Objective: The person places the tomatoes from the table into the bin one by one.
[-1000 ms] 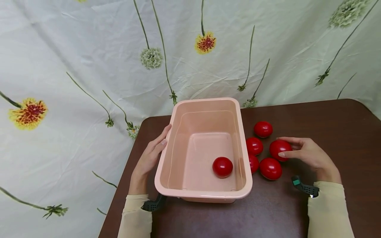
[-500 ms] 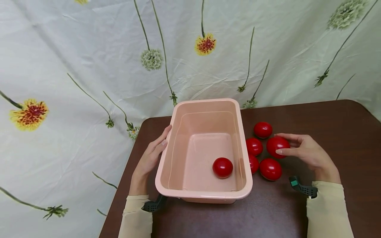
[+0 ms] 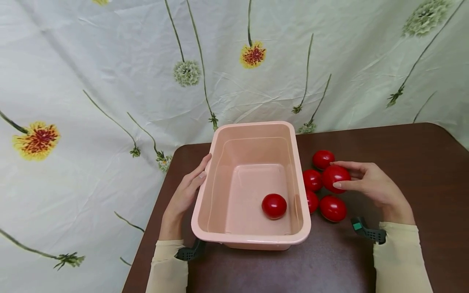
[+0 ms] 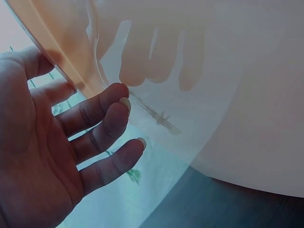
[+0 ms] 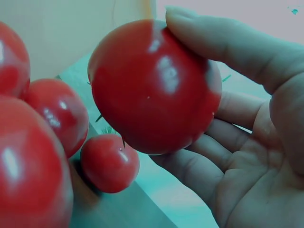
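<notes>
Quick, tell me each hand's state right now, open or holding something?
Left hand: open, touching the pink tub.
Right hand: closed, holding a red tomato.

Texts, labels, brands, numbers and signs: none legible, whether on the pink tub (image 3: pixel 253 239), on the red tomato (image 3: pixel 274 206) inside it, on the tomatoes (image 3: pixel 333 208) to its right, or on the floral cloth (image 3: pixel 110 73) behind it.

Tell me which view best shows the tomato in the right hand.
The right wrist view: there the tomato looks largest. The head view shows it smaller, partly behind the right hand; the left wrist view lacks it.
</notes>
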Available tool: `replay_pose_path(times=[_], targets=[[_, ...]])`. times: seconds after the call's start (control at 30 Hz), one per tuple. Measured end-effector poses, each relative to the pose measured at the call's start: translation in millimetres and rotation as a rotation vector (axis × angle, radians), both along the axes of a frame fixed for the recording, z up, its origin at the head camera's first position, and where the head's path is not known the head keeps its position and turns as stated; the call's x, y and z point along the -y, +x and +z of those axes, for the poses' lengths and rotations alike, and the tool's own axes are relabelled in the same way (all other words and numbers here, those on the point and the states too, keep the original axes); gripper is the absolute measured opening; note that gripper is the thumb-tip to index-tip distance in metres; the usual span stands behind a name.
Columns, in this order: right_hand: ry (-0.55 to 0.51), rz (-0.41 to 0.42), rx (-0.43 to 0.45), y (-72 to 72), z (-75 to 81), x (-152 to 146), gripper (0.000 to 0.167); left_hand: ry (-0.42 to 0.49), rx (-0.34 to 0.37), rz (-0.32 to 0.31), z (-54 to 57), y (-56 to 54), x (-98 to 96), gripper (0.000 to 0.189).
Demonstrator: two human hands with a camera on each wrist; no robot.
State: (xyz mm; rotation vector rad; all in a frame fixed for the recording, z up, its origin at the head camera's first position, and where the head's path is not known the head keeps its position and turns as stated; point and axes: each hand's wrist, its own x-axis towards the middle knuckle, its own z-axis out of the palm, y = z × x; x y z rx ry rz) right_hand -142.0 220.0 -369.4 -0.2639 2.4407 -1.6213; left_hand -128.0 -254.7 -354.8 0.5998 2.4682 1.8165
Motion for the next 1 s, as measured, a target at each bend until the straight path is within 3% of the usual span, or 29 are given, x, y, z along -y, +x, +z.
replay_pose_path(times=[0.13,0.43,0.87,1.0], targets=[[-0.022,-0.003,-0.019,0.9,4.7,4.2,0.065,0.003,0.002,-0.001,-0.5,0.1,1.0,0.049],[-0.009,-0.106,-0.07,5.7,18.7,12.1,0.064,-0.014,-0.012,-0.01,-2.1,-1.6,1.6,0.049],[-0.158,-0.18,-0.07,13.5,36.4,34.2,0.058,-0.011,-0.01,-0.003,-1.3,-0.4,0.8,0.049],[-0.22,-0.164,-0.094,16.7,42.2,37.2,0.056,-0.016,-0.021,-0.011,-1.1,-1.5,1.1,0.049]])
